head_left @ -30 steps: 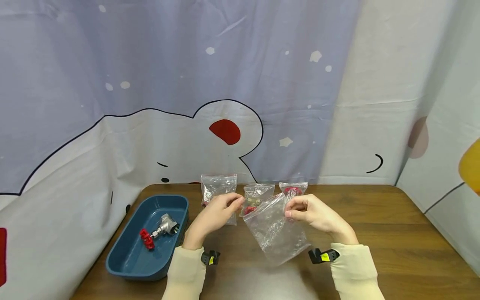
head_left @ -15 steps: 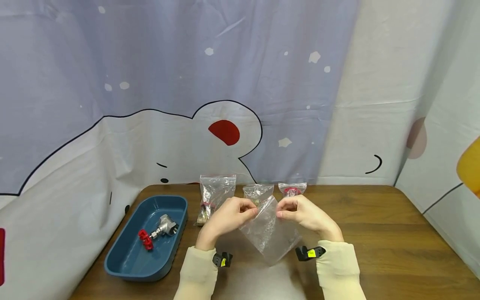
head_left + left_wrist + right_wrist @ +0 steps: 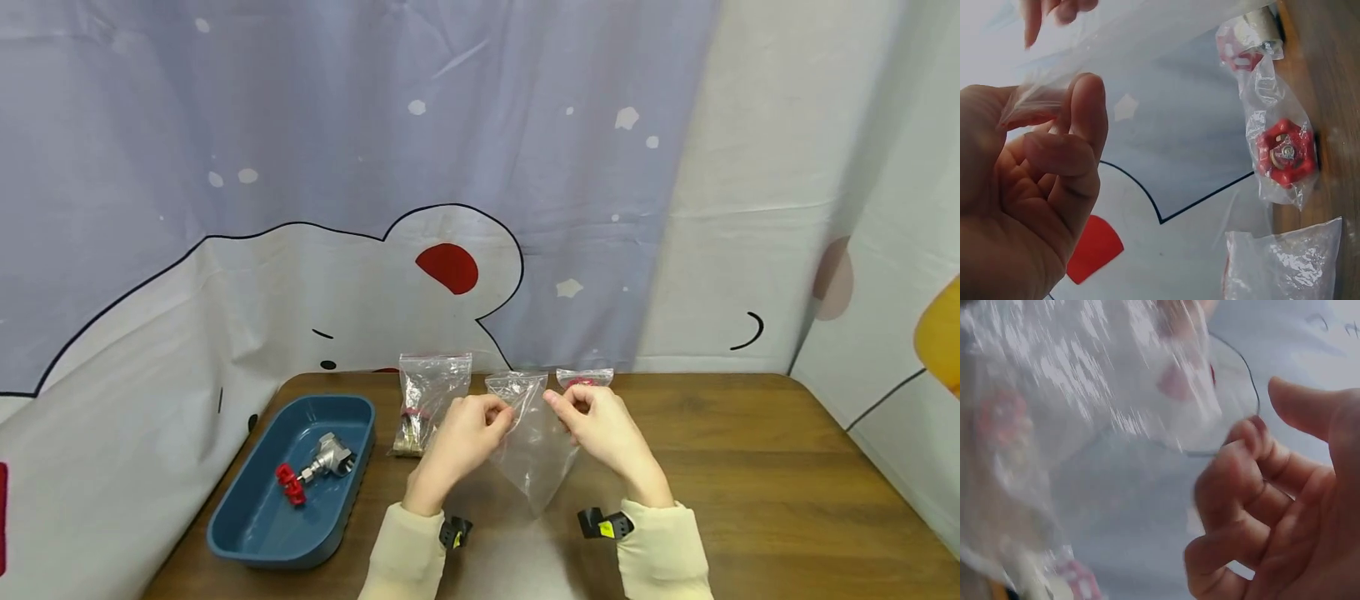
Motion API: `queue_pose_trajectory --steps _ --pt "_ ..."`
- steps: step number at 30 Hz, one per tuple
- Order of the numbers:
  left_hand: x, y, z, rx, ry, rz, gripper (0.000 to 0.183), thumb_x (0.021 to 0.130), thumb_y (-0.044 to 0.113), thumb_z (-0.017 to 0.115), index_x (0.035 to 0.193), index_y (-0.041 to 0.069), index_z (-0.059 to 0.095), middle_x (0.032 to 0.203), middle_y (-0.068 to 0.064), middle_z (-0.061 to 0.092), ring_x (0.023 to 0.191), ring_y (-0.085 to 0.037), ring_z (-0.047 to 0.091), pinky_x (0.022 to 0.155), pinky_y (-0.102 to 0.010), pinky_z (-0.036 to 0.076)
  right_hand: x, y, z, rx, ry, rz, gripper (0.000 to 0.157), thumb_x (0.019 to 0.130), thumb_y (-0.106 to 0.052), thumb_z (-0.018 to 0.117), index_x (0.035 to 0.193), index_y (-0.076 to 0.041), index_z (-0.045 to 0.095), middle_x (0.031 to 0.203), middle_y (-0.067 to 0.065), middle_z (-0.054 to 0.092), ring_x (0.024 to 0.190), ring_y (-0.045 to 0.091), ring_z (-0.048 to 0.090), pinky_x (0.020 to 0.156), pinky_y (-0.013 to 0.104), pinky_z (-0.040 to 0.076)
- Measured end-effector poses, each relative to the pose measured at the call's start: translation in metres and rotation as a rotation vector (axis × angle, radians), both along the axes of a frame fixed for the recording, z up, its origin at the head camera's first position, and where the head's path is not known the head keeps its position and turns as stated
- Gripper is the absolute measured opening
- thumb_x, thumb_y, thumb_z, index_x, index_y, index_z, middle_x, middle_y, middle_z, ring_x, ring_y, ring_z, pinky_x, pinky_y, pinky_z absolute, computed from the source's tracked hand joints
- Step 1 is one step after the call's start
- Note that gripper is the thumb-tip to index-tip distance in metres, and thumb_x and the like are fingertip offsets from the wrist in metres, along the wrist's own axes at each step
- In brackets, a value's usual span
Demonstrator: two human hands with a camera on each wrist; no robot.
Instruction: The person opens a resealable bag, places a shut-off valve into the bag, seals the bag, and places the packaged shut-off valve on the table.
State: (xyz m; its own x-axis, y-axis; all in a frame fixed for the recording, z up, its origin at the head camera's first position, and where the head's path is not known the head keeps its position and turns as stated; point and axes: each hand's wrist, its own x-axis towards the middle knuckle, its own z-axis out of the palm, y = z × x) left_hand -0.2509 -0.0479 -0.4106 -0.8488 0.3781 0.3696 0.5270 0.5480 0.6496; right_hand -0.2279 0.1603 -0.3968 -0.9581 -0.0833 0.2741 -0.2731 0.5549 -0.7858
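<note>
Pinched between the thumb and fingers of my left hand (image 3: 465,437), a clear zip bag (image 3: 534,467) hangs down with its corner pointing at the table. In the left wrist view the bag's reddish zip edge (image 3: 1032,119) shows at the fingertips. Just right of the bag is my right hand (image 3: 603,425), its thumb apart from its loosely bent fingers and nothing between them. The right wrist view shows the bag's film (image 3: 1104,375), blurred, beside those fingers. The hanging bag partly covers a bag at the back, which holds a valve with a red handwheel (image 3: 1285,153).
A blue tray (image 3: 225,533) on the left holds a metal valve (image 3: 330,457) with a red handle. Along the wooden table's (image 3: 750,483) back edge lie another bagged valve (image 3: 412,421) and a small bag (image 3: 585,377) with something red. A curtain (image 3: 337,292) hangs behind.
The left hand moved right and took hold of the bag's edge. The right hand moved left, then let the bag go. The bag now hangs from the left hand.
</note>
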Motion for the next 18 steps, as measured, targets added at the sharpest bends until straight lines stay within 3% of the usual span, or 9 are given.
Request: queue_pose_trajectory --steps 6,9,13,16,18 --pt "0.005 0.009 0.001 -0.002 0.063 0.019 0.019 0.094 0.012 0.062 0.076 0.012 0.068 0.054 0.012 0.052 0.042 -0.003 0.043 0.040 -0.022 0.034 0.004 -0.024 -0.001 -0.016 -0.079 -0.025 0.042 0.092 -0.044 0.066 0.070 -0.012 0.049 0.058 0.001 0.059 0.043 0.018 0.061 0.047 0.027 0.037" --pt "0.006 0.012 0.000 -0.003 0.088 0.022 0.016 0.093 0.010 0.061 0.081 0.009 0.071 0.053 0.012 0.052 0.040 -0.002 0.041 0.038 -0.021 0.032 0.004 -0.030 -0.002 -0.095 -0.109 -0.008 0.037 0.093 -0.029 0.068 0.073 -0.010 0.044 0.063 0.005 0.062 0.043 0.019 0.062 0.044 0.025 0.037" --pt "0.006 0.012 -0.001 -0.019 0.098 0.038 0.013 0.093 0.010 0.062 0.086 0.006 0.073 0.054 0.012 0.053 0.041 -0.001 0.042 0.038 -0.021 0.033 0.003 -0.033 -0.004 -0.188 -0.138 0.001 0.025 0.088 -0.004 0.061 0.077 -0.007 0.040 0.064 0.010 0.063 0.044 0.023 0.063 0.044 0.031 0.049" --pt "0.004 0.007 -0.002 -0.038 0.098 0.070 0.014 0.094 0.010 0.062 0.085 0.006 0.072 0.055 0.010 0.053 0.041 -0.001 0.042 0.039 -0.021 0.034 0.003 -0.031 -0.003 -0.166 -0.140 -0.030 0.020 0.081 0.003 0.056 0.077 -0.007 0.039 0.059 0.008 0.061 0.044 0.022 0.064 0.046 0.036 0.052" --pt "0.003 0.003 -0.003 -0.047 0.097 0.103 0.014 0.095 0.010 0.062 0.085 0.005 0.072 0.055 0.011 0.053 0.041 0.000 0.044 0.039 -0.021 0.036 0.004 -0.027 -0.001 -0.125 -0.140 -0.053 0.020 0.079 0.001 0.057 0.078 -0.008 0.039 0.056 0.006 0.060 0.044 0.022 0.063 0.044 0.032 0.049"
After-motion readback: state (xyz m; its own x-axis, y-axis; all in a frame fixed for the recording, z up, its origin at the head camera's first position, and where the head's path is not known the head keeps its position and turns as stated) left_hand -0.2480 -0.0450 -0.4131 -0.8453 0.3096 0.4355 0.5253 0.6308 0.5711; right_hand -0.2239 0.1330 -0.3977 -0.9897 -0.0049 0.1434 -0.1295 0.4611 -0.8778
